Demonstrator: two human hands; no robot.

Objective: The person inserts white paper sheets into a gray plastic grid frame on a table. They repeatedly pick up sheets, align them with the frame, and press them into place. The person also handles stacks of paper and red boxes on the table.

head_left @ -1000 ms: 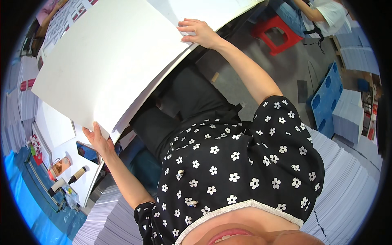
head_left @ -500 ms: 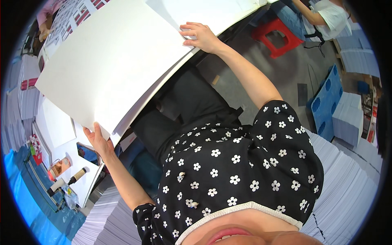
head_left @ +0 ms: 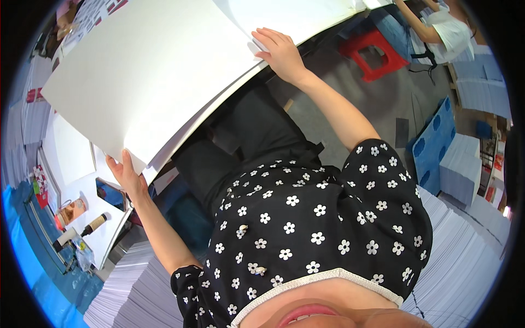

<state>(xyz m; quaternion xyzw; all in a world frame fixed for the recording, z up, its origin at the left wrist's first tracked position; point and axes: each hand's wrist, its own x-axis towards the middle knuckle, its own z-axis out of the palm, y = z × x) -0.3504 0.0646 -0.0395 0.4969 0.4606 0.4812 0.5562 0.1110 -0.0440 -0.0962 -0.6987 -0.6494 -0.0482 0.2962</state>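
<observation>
A large white sheet (head_left: pixel 147 71), stiff like paper or thin card, covers most of the worktable before me and bends near its lower left corner. My left hand (head_left: pixel 129 176) pinches that corner, thumb on top and the other fingers partly hidden underneath. At the sheet's right edge rests my right hand (head_left: pixel 281 54), fingers stretched and thumb apart, touching the edge. More white material (head_left: pixel 284 19) lies beyond that edge on the table.
A side table at left holds a dark bottle (head_left: pixel 94 224) and an orange-labelled jar (head_left: pixel 71 212). Paper stacks (head_left: pixel 131 295) stand around me. To the right are a red stool (head_left: pixel 374 54), a seated person (head_left: pixel 445 33) and a blue pallet (head_left: pixel 435 147).
The view has shifted slightly. My right hand has moved a little right, its fingers closer together along the sheet's edge. My left hand keeps its pinch on the corner.
</observation>
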